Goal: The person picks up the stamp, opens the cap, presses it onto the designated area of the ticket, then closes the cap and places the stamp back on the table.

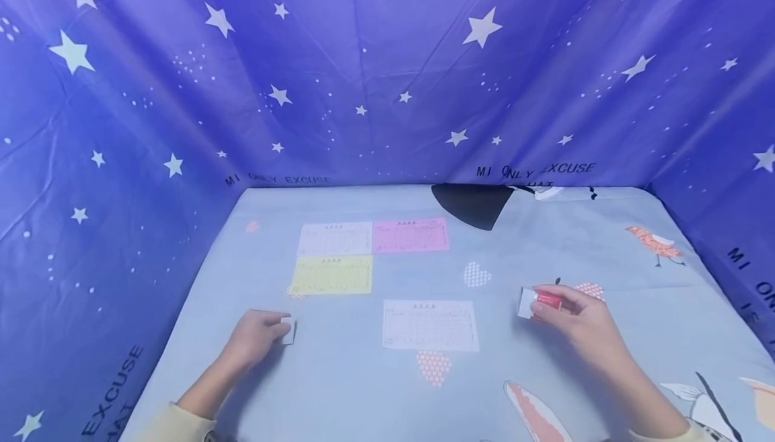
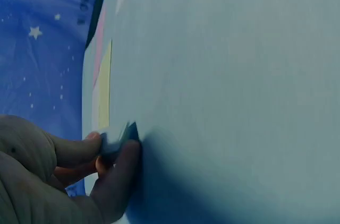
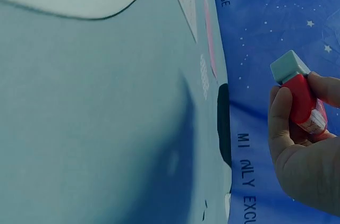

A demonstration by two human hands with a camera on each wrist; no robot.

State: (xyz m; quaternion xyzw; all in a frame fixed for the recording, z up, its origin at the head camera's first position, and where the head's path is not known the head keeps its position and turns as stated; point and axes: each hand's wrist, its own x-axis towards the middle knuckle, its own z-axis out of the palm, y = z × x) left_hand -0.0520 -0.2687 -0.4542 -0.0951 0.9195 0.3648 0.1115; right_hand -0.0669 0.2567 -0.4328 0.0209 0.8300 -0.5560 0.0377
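My left hand [image 1: 257,336] pinches a small pale, squarish cap-like piece [image 2: 114,140] between thumb and fingers, close over the cloth at the left. Its fingers cover much of that piece. In my right hand [image 1: 584,321] is a red stamp [image 3: 303,96] with a pale square end [image 3: 289,66], gripped by its red body. That end points left in the head view, toward a white printed slip [image 1: 430,325] lying in the middle front of the table. The right hand is held above the cloth, to the right of this slip.
Farther back, a white slip [image 1: 335,238], a pink slip [image 1: 412,235] and a yellow slip [image 1: 332,274] lie edge to edge. A light blue patterned cloth [image 1: 339,375] covers the table. Purple star-printed curtains [image 1: 375,58] enclose its back and sides.
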